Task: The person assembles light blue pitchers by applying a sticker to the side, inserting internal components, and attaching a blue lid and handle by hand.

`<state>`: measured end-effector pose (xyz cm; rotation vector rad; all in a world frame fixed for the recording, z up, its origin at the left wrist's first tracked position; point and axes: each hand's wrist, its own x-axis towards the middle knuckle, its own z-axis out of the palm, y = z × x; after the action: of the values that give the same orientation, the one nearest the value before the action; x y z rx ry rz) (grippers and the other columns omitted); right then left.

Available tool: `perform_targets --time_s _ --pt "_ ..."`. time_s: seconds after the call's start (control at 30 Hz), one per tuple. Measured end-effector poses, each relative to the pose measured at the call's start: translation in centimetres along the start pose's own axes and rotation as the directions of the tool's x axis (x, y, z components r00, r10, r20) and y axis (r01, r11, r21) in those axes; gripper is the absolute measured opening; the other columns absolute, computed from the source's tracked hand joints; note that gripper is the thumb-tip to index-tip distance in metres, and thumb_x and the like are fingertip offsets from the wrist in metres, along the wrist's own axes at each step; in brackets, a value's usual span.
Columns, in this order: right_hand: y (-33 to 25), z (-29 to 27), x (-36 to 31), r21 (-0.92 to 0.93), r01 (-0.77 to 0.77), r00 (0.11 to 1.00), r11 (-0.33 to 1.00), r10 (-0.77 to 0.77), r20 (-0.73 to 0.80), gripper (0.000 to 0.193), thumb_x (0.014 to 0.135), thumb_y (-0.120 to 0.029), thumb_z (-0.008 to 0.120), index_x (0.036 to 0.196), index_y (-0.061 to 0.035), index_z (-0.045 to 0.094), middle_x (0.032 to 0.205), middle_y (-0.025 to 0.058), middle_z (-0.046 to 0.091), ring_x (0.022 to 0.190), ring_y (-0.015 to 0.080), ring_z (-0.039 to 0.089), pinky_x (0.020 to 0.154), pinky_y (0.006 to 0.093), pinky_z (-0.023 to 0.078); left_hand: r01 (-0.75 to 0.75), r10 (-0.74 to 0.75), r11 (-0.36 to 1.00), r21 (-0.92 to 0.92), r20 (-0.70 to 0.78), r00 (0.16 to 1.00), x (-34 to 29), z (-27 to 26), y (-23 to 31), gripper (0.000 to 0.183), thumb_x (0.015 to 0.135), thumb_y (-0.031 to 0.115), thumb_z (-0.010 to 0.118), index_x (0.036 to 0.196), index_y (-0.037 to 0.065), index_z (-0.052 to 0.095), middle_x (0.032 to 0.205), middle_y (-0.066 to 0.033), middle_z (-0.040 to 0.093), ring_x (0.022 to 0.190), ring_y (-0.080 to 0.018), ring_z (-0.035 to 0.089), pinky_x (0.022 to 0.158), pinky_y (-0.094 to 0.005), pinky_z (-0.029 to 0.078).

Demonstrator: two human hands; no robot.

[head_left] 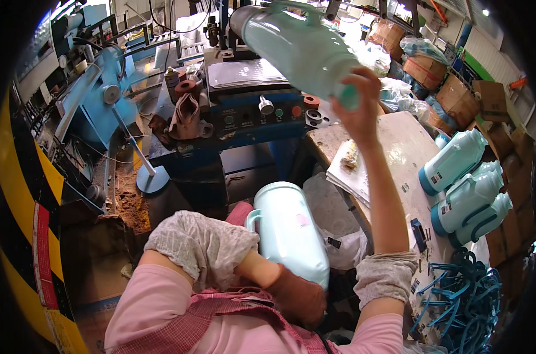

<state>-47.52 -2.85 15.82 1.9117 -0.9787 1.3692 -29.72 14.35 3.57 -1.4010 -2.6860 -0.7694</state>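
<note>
Raised at the upper middle, a pale mint thermos jug (297,50) lies tilted in the air, its dark end to the left. My bare right hand (364,97) is closed around its narrow end, beside a green round part. Near my lap is a second pale mint jug body (291,236), with a side handle and a pink mark on its wall. My left hand (297,297), in a brown glove, grips its near end; its fingers are mostly hidden. Several mint jugs with blue bases (457,162) stand on the table at the right.
Ahead stands a machine with a button panel (262,115) and papers on top. The worktable (398,141) at the right bears sheets (347,171) and a heap of blue straps (460,295). A blue wheel-like machine (105,94) is at the left; cardboard boxes (457,97) are stacked behind.
</note>
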Motion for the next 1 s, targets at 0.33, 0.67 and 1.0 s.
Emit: perform_targets --time_s 0.33,0.67,1.0 --pt "2.3 7.8 5.1 -0.158 0.272 0.949 0.949 -0.238 0.204 0.047 0.06 0.0 0.067 0.098 -0.0215 0.051 0.125 -0.0028 0.043 0.126 0.0313 0.028 0.098 0.0468 0.029 0.903 -0.851 0.412 -0.124 -0.405 0.333 -13.6 -4.9 -13.6 0.04 0.078 0.042 0.062 0.101 0.009 0.062 0.106 -0.0136 0.058 0.098 -0.0304 0.056 0.086 -0.0379 0.043" --pt "7.6 17.1 8.7 -0.342 0.223 0.788 0.913 0.038 0.614 0.032 0.081 -0.009 0.048 0.112 -0.0105 0.055 0.141 0.0074 0.029 0.133 0.0404 0.01 0.103 0.059 0.02 0.977 -0.696 -0.069 0.201 -0.711 0.097 -26.1 -9.9 -24.8 0.062 0.071 0.038 0.066 0.121 0.009 0.044 0.114 -0.016 0.054 0.089 -0.0351 0.06 0.073 -0.0437 0.05" --pt "-4.5 -4.0 -12.3 0.152 -0.085 0.993 0.985 0.07 0.097 0.031 0.067 -0.014 0.069 0.096 -0.0149 0.061 0.105 0.005 0.055 0.098 0.025 0.052 0.083 0.0362 0.045 0.966 -0.668 -0.09 0.244 -0.733 0.123 -35.4 -7.9 -31.8 0.038 0.081 0.029 0.053 0.112 0.008 0.05 0.081 -0.0136 0.058 0.07 -0.0289 0.058 0.059 -0.0376 0.048"
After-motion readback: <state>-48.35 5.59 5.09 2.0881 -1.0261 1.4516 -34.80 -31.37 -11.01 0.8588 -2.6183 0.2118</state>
